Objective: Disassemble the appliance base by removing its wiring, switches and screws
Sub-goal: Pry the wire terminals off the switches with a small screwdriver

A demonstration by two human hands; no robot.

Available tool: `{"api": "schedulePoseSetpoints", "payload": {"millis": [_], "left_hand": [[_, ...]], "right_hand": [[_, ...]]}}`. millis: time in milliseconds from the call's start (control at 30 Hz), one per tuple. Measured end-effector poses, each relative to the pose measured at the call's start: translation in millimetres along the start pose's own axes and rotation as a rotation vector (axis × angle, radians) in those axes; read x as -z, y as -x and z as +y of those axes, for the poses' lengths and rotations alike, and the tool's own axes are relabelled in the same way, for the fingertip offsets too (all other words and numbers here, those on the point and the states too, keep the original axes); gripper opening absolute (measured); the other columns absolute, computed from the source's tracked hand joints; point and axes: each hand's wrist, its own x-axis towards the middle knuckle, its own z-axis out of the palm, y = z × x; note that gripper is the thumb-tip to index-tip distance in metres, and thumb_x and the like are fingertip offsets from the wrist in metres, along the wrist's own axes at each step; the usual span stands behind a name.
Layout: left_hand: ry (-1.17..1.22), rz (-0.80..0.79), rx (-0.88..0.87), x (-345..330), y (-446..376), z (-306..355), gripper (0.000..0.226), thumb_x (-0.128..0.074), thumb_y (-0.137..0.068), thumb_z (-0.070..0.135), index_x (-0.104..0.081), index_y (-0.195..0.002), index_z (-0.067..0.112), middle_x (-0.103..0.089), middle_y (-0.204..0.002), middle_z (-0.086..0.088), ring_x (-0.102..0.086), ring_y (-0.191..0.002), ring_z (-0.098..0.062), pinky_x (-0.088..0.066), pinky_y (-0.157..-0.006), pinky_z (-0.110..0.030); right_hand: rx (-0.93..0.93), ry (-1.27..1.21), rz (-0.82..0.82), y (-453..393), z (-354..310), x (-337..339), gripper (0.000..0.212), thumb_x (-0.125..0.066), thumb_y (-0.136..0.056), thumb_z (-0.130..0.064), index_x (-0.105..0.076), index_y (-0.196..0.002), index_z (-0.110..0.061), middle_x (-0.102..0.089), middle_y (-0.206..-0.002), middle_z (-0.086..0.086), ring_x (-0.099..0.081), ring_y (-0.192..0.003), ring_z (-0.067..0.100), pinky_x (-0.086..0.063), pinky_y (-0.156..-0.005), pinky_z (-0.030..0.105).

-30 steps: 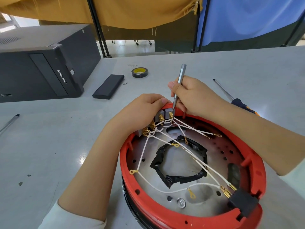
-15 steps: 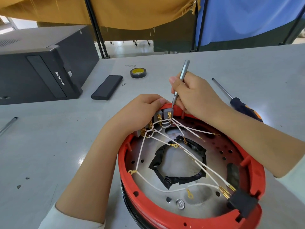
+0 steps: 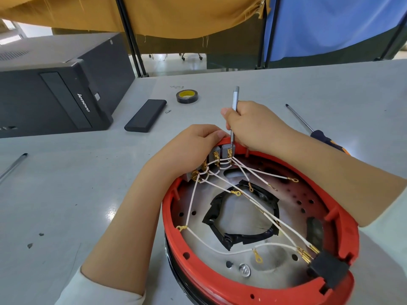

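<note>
While the right hand point(image 3: 253, 124) grips a slim silver metal screwdriver point(image 3: 234, 113) almost upright, its tip is down at the farthest of a row of grey switch blocks point(image 3: 217, 156) on the far rim of the round red plastic appliance base point(image 3: 259, 291). The left hand point(image 3: 193, 146) curls over that same rim just beside the tool, fingers pressed on the red edge above the switches; whether the fingertips also hold a switch cannot be told.

White wires with brass ring terminals point(image 3: 240, 252) fan from the switches across the grey metal plate to a black block point(image 3: 329, 271) on the near rim. One silver screw point(image 3: 244, 270) sits in the plate near the front. The base lies on the grey surface point(image 3: 66, 194) directly in front of the person.

Farther out lie a black-handled screwdriver point(image 3: 317, 134) to the right, a roll of black tape with a yellow core point(image 3: 187, 96), a flat black case point(image 3: 145, 115) and a black computer tower point(image 3: 55, 84).

The likely trouble is a slip: the tip bears on a small brass terminal close to the left fingertips, so too much force or a tilted shaft could send it into a finger or bend the terminal. Loose wires may also snag the shaft.
</note>
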Motion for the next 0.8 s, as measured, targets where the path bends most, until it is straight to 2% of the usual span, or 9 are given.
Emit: {"api": "schedulePoseSetpoints", "payload": {"millis": [67,100,167,233,333,400,567,700,800], "left_hand": [[-0.022,0.013,0.000,0,0,0,0.030,-0.038,-0.100,0.032,-0.068,-0.099,0.023,-0.066,-0.079,-0.004,-0.045,-0.044,0.001,-0.039,-0.048,-0.012],[-0.022,0.009,0.001,0,0,0,0.031,-0.038,-0.100,0.031,-0.068,-0.099,0.023,-0.066,-0.078,-0.004,-0.045,-0.044,0.001,-0.040,-0.047,-0.013],[-0.012,-0.004,0.001,0,0,1,0.031,-0.039,-0.100,0.031,-0.067,-0.099,0.020,-0.069,-0.087,-0.009,-0.058,-0.061,-0.013,-0.050,-0.065,-0.026],[0.002,-0.003,0.008,0,0,2,0.030,-0.040,-0.100,0.031,-0.068,-0.098,0.021,-0.070,-0.092,-0.008,-0.064,-0.082,-0.027,-0.050,-0.079,-0.037],[0.020,0.001,0.011,-1,1,2,0.028,-0.041,-0.100,0.031,-0.069,-0.096,0.027,-0.071,-0.090,0.000,-0.065,-0.089,-0.021,-0.049,-0.084,-0.035],[0.018,0.002,0.012,-1,1,2,0.029,-0.041,-0.100,0.030,-0.069,-0.097,0.025,-0.071,-0.091,0.000,-0.065,-0.090,-0.021,-0.049,-0.086,-0.036],[0.004,0.001,0.016,-1,2,3,0.030,-0.040,-0.100,0.031,-0.068,-0.100,0.022,-0.070,-0.095,-0.007,-0.064,-0.092,-0.026,-0.048,-0.089,-0.043],[-0.010,-0.003,0.016,0,2,4,0.030,-0.039,-0.100,0.031,-0.067,-0.098,0.019,-0.069,-0.095,-0.011,-0.062,-0.091,-0.029,-0.048,-0.088,-0.044],[-0.015,-0.002,0.013,0,2,3,0.031,-0.039,-0.100,0.032,-0.067,-0.098,0.017,-0.068,-0.094,-0.014,-0.060,-0.078,-0.026,-0.048,-0.081,-0.038]], "right_hand": [[0.007,0.096,0.049,-1,0,-4,0.036,-0.033,-0.100,-0.037,-0.054,-0.084,-0.013,-0.052,-0.070,-0.001,-0.050,-0.068,0.019,-0.033,-0.065,0.031],[0.005,0.100,0.059,-2,0,-5,0.036,-0.033,-0.100,-0.037,-0.055,-0.085,-0.013,-0.053,-0.071,0.000,-0.051,-0.070,0.020,-0.035,-0.065,0.032],[-0.004,0.023,0.053,-1,2,-4,0.039,-0.035,-0.099,-0.036,-0.058,-0.083,-0.009,-0.055,-0.065,0.001,-0.054,-0.067,0.022,-0.040,-0.065,0.033],[-0.002,-0.141,0.055,3,6,-1,0.038,-0.037,-0.099,-0.036,-0.056,-0.075,-0.012,-0.052,-0.047,-0.005,-0.052,-0.049,0.011,-0.039,-0.057,0.030],[0.033,-0.360,0.107,11,11,4,0.035,-0.039,-0.099,-0.037,-0.050,-0.072,-0.020,-0.047,-0.037,-0.010,-0.042,-0.033,0.003,-0.035,-0.045,0.021],[0.083,-0.310,0.106,14,12,2,0.032,-0.039,-0.099,-0.038,-0.049,-0.073,-0.022,-0.048,-0.041,-0.009,-0.045,-0.036,0.003,-0.036,-0.048,0.021],[0.110,-0.179,0.062,15,7,-1,0.031,-0.038,-0.099,-0.041,-0.049,-0.074,-0.026,-0.050,-0.052,-0.008,-0.048,-0.049,0.006,-0.041,-0.062,0.032],[0.036,-0.146,0.015,8,2,2,0.035,-0.037,-0.100,-0.038,-0.050,-0.072,-0.021,-0.048,-0.050,-0.008,-0.046,-0.042,0.005,-0.036,-0.055,0.029],[-0.001,-0.087,-0.030,1,-2,2,0.038,-0.037,-0.100,-0.036,-0.055,-0.079,-0.011,-0.048,-0.054,-0.002,-0.046,-0.050,0.013,-0.034,-0.053,0.029]]}}
